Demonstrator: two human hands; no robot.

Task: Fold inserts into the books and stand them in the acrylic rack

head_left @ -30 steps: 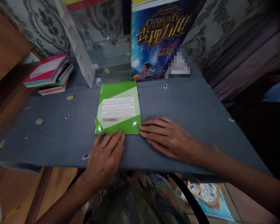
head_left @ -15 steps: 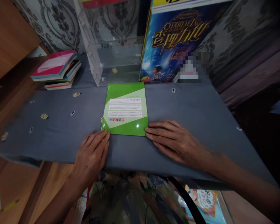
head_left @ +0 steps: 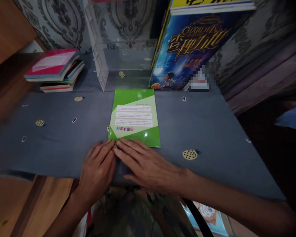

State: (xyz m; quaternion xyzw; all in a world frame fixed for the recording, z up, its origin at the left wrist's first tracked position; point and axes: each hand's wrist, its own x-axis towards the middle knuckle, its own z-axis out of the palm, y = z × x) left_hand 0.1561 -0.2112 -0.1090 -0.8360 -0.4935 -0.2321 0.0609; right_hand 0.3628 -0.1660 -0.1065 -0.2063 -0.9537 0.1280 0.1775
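A thin green book (head_left: 134,98) with a glossy cover lies flat on the grey cloth, its printed text upside down from where I look. My left hand (head_left: 98,164) rests at the near left corner, fingers laid out and fingertips touching it. Flat along the near edge lies my right hand (head_left: 143,164), its fingers stretched toward that same corner, tips next to the left fingertips. Both palms face down and hold nothing. The hands cover part of the book's near edge.
Behind the book stands a clear plastic rack (head_left: 101,65), with a tall blue book (head_left: 187,49) upright at its right. A pile of books (head_left: 51,67) lies at the back left. The patterned cloth (head_left: 207,131) covers the table; another book (head_left: 208,215) shows below its front edge.
My right hand has slid left along the book's near edge, from the right corner to beside my left hand. The left hand stays at its corner. The view has shifted slightly.
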